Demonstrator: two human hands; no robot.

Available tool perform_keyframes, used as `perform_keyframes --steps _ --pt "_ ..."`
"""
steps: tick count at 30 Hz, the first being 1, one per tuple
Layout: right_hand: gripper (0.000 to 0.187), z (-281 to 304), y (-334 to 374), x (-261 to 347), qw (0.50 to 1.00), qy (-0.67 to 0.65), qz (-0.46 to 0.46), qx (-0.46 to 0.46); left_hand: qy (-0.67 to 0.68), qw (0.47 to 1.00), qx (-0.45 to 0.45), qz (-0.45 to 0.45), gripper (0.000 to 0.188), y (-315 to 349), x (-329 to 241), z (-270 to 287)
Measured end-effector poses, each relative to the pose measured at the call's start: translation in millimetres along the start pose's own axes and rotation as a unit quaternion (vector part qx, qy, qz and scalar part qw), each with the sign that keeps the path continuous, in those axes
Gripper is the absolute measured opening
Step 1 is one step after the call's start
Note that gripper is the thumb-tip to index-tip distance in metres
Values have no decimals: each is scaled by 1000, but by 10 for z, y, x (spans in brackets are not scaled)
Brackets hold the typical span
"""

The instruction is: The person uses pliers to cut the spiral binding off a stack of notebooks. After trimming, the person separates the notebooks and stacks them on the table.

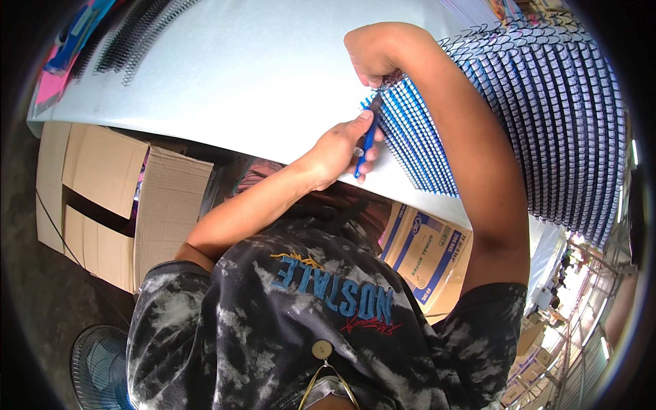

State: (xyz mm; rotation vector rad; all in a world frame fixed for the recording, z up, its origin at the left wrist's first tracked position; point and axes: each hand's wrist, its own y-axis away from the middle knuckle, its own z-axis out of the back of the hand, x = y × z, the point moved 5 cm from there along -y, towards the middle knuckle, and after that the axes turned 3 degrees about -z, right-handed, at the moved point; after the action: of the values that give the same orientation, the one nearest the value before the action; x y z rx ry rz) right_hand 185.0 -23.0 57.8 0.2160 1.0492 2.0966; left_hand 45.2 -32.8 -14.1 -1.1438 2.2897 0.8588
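While the right hand (373, 57) curls over the left end of the spiral-bound stack (418, 147) on the desk (239, 82), seemingly steadying it, the left hand (336, 149) is wrapped around blue-handled pliers (370, 139), tips at that end; what the right one grips, I cannot tell.

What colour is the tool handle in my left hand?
The tool handle is blue; it shows best in the head view.

Blue lettering (335, 290) on shirt (263, 331); printed words (425, 261) on carton (447, 280)
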Motion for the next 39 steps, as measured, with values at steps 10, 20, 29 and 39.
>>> perform_keyframes --steps 10,20,29,39 --pt "18 25 23 4 1000 -1 6 -6 14 1000 6 18 51 21 -72 -65" --pt "21 33 67 48 999 17 2 -27 -36 999 13 24 59 32 -153 -112" --pt "21 110 152 75 997 48 -48 -41 -99 994 28 -39 54 92 -105 -75" --pt "22 275 402 89 994 58 -82 41 3 1000 23 -1 54 47 -192 -174"
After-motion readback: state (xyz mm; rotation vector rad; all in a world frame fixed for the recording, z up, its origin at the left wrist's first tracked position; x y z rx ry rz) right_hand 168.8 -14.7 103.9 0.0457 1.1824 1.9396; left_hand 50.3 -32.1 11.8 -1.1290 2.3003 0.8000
